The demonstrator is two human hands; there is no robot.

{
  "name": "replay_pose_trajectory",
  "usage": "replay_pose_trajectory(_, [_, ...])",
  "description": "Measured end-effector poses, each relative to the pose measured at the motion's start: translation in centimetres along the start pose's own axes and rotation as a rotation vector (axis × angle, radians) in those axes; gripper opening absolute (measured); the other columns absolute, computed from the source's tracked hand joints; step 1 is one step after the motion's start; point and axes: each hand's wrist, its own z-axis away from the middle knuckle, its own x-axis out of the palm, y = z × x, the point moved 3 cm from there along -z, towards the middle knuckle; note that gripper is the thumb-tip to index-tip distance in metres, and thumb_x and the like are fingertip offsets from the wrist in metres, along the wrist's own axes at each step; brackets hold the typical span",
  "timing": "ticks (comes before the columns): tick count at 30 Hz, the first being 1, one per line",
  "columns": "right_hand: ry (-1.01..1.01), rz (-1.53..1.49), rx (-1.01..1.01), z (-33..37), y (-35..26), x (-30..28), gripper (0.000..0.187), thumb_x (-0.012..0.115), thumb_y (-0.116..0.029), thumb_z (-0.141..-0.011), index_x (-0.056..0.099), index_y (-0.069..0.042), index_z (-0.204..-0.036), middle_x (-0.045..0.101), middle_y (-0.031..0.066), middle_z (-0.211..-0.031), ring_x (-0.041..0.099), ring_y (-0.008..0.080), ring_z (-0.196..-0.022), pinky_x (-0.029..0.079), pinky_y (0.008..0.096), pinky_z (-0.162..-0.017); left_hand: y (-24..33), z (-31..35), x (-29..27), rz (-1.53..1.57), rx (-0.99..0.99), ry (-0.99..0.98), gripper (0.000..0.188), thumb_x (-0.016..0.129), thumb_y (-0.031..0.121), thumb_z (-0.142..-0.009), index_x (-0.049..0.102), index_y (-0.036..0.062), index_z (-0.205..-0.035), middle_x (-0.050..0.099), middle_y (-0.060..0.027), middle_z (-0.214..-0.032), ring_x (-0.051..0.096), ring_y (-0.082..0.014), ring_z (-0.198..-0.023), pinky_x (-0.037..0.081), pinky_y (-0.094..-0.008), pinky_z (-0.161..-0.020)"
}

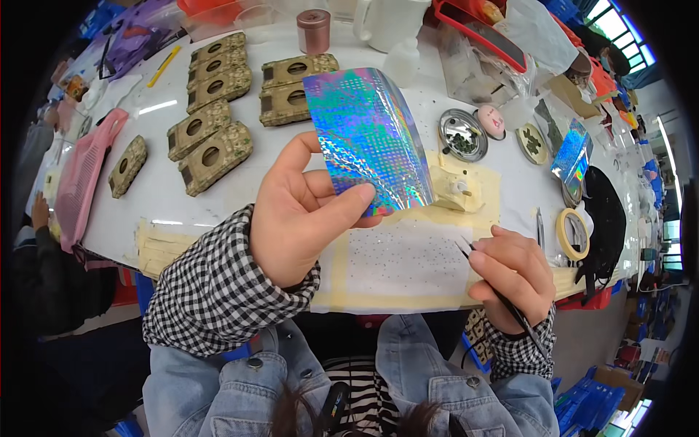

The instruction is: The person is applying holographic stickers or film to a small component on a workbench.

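Note:
My left hand [306,207] pinches a shiny holographic sheet [368,138] by its lower part, thumb in front and fingers behind, raised above the table. In my right hand [515,277] are dark tweezers [504,297], their fine tips pointing up and left, apart from the sheet. Below lies a white paper [408,255] edged with yellow tape and sprinkled with tiny dark specks. Beyond it, a small pale block with a peg [455,191] sits on yellow tape. Several camouflage-patterned toy tank hulls [218,149], each with a round hole, stand at the left and middle.
Right of the paper are a round dish of small green pieces [464,135], a tape roll [573,234], a second holographic sheet [571,156] and a black cloth item [603,222]. A pink basket [91,178] stands left. Behind are a pink tin [314,32] and a white pitcher [393,22].

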Motion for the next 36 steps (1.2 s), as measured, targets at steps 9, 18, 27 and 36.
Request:
replay_pose_trajectory(9, [0.044, 0.016, -0.241, -5.3, -1.6, 2.4, 0.031, 0.077, -0.023, -0.081, 0.072, -0.006, -0.105, 0.070, 0.0094, -0.098, 0.071, 0.0230, -0.088, 0.060, 0.0392, -0.081, 0.5, 0.3, 0.0, 0.111, 0.005, -0.033, 0.047, 0.061, 0.000, -0.093, 0.034, 0.0003, -0.131, 0.069, -0.0162, -0.110, 0.068, -0.0181, -0.100, 0.057, -0.0315, -0.087])
replay_pose_trajectory(18, [-0.002, -0.001, -0.242, -5.2, -1.2, 3.3, 0.037, 0.080, -0.020, -0.077, 0.071, -0.002, -0.107, 0.068, 0.0125, -0.101, 0.070, 0.0246, -0.088, 0.061, 0.0401, -0.081, 0.4, 0.5, 0.2, 0.098, -0.018, -0.061, 0.047, 0.062, 0.000, -0.092, 0.034, 0.0015, -0.129, 0.069, -0.0157, -0.108, 0.068, -0.0173, -0.098, 0.057, -0.0309, -0.084])
replay_pose_trajectory(27, [-0.001, -0.016, -0.233, -5.3, -1.2, 3.5, 0.037, 0.080, -0.020, -0.076, 0.071, -0.002, -0.107, 0.068, 0.0128, -0.101, 0.070, 0.0254, -0.087, 0.061, 0.0399, -0.081, 0.6, 0.5, 0.4, 0.123, -0.031, -0.057, 0.046, 0.063, 0.000, -0.091, 0.035, 0.0026, -0.128, 0.069, -0.0155, -0.108, 0.068, -0.0173, -0.099, 0.057, -0.0309, -0.085])
replay_pose_trajectory(36, [0.002, -0.030, -0.223, -5.3, -1.2, 3.7, 0.037, 0.080, -0.020, -0.076, 0.070, -0.001, -0.107, 0.067, 0.0129, -0.099, 0.070, 0.0268, -0.085, 0.061, 0.0403, -0.079, 0.4, 0.5, 0.3, 0.112, -0.015, -0.052, 0.046, 0.063, 0.000, -0.091, 0.035, 0.0028, -0.127, 0.069, -0.0144, -0.109, 0.067, -0.0170, -0.100, 0.057, -0.0311, -0.085])
